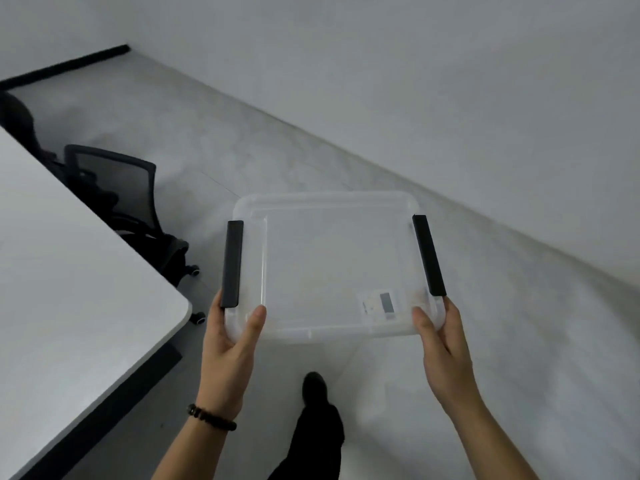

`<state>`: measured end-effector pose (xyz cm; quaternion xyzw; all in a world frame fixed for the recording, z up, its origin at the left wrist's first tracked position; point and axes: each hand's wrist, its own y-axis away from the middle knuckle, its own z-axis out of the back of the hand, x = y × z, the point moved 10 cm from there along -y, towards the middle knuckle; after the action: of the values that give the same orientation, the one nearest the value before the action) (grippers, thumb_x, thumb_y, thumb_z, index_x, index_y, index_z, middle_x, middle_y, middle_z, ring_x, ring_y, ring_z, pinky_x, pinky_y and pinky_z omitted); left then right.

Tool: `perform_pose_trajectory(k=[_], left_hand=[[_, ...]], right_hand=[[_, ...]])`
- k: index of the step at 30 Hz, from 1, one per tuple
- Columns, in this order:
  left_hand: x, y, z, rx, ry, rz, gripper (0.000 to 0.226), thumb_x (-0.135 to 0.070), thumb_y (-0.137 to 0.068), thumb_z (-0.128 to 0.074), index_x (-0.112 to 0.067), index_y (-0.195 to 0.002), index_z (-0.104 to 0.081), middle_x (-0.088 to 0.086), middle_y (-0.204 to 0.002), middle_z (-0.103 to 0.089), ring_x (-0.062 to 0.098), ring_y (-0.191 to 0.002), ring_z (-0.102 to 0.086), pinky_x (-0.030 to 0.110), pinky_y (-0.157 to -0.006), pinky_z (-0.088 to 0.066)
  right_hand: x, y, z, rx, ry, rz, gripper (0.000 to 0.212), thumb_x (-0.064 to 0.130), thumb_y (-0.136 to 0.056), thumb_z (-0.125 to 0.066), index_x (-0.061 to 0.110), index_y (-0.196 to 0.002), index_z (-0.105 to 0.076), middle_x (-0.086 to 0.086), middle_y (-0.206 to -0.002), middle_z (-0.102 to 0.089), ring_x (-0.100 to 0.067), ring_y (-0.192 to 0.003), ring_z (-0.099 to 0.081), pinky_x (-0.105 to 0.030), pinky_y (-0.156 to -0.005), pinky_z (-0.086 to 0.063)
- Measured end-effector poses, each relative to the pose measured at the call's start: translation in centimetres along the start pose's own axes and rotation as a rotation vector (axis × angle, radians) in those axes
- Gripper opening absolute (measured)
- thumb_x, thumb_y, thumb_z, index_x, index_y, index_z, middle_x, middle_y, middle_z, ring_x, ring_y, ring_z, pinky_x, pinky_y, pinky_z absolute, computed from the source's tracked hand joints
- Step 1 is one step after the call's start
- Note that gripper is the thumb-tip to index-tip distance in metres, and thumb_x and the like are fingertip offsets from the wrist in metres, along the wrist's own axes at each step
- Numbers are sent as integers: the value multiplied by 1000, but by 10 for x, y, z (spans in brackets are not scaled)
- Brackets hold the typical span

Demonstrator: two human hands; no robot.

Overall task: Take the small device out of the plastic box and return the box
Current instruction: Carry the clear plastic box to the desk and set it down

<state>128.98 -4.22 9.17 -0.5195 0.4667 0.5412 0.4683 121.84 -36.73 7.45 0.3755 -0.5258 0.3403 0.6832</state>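
Head view: clear rectangular plastic box [332,268] with lid and two black side latches, carried in the air over the grey floor, right of the white table [69,271]. Left hand [230,344] and right hand [445,341] each clamp a near corner, thumbs on the lid. The box reaches straight away from the fingers, both hands equally near. Looks empty; device not visible. Likely on the return leg.

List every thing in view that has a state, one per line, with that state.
plastic box: lid on, held in the air by both hands, looks empty apart from a label.
black latches: both down against the lid's sides.
left hand: gripping the box's near left corner.
right hand: gripping the box's near right corner.
office chair: pushed in beside the white table.
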Motion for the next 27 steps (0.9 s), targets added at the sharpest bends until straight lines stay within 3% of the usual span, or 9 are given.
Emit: perform_pose_trajectory(k=[2,5,8,11,15,20,23,27], left_hand=[[4,-56,-2,-54,14,-17,62,-42,-81,-69,-33,-139,-49,-11,-134,-61,9,-126,-55,34,-105,-43],[2,-146,-8,-80,36,-25,61,-44,-80,-70,-32,-136,-51,-5,-133,-63,16,-126,-57,39,-106,-44],[-10,-231,-16,-89,29,-38,50,-32,-87,-71,-29,-133,-53,-6,-127,-65,12,-120,-60,25,-96,-50],[-21,-309,-25,-94,32,-52,47,-23,-90,-69,-25,-134,-53,-6,-126,-65,6,-117,-61,21,-94,-47],[-13,-422,-31,-127,13,-50,49,-16,-91,-66,-27,-136,-52,-11,-127,-64,-4,-116,-59,8,-87,-46],[0,-586,-38,-165,-17,-55,51,-24,-89,-71,-25,-137,-52,-5,-133,-62,6,-123,-57,23,-101,-44],[-8,-686,-30,-201,-47,-49,49,-20,-91,-69,-24,-137,-52,-6,-129,-64,2,-119,-59,14,-94,-46],[-28,-795,18,-331,-24,-64,50,-25,-88,-71,-33,-135,-54,-11,-130,-65,2,-122,-58,22,-100,-42]], right_hand=[[20,-62,-38,62,12,35,38,32,-100,-53,43,-135,-45,40,-116,-60,27,-104,-52,3,-77,-41],[53,-145,-86,122,28,73,34,30,-100,-53,46,-129,-46,47,-108,-60,25,-103,-55,4,-76,-40],[88,-219,-126,156,48,124,43,33,-99,-54,36,-141,-44,34,-122,-61,24,-107,-54,4,-79,-39],[108,-288,-165,178,49,119,63,33,-97,-57,33,-154,-29,20,-143,-51,28,-109,-50,5,-80,-38],[119,-390,-223,165,35,99,76,31,-95,-61,37,-157,-17,23,-147,-35,41,-97,-41,9,-73,-35],[136,-535,-319,186,5,142,69,24,-95,-63,35,-154,-29,24,-141,-48,29,-109,-49,5,-78,-39],[160,-621,-389,229,-3,139,66,25,-96,-62,35,-153,-31,20,-142,-53,22,-113,-53,3,-80,-40],[217,-710,-506,344,13,188,63,20,-97,-61,33,-152,-33,25,-139,-53,26,-111,-51,4,-80,-39]])
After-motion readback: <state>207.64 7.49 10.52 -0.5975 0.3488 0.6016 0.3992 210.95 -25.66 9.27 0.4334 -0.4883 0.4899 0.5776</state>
